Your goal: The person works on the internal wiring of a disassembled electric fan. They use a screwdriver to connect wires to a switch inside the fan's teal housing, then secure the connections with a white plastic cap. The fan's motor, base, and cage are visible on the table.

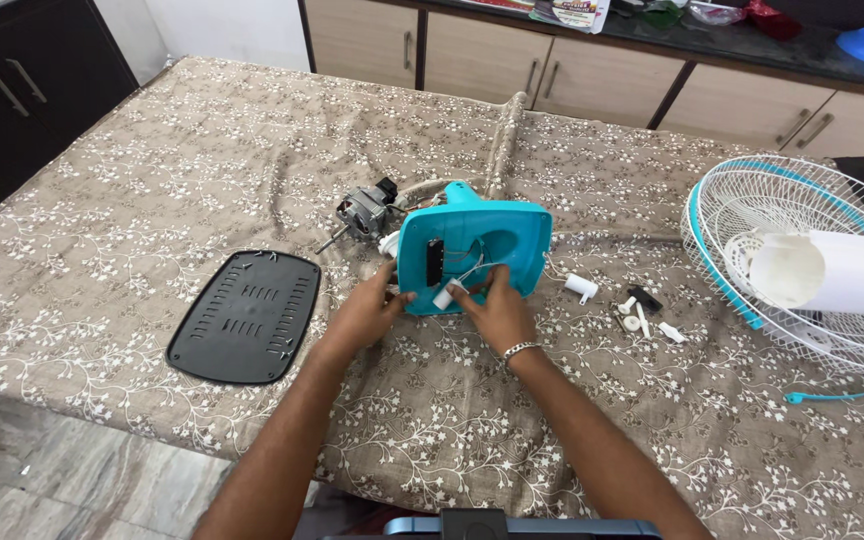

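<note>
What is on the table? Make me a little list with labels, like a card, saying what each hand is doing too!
Place: table under a brown flowered cloth
Left hand: grips the left edge of the turquoise plastic fan base shell
Right hand: fingers at a small white cylindrical part with thin wires, inside the shell
Behind the shell: grey metal fan motor
Left side: black slotted plastic cover plate, lying flat
Right side: white wire fan guard with white blades; small white and black loose parts
</note>
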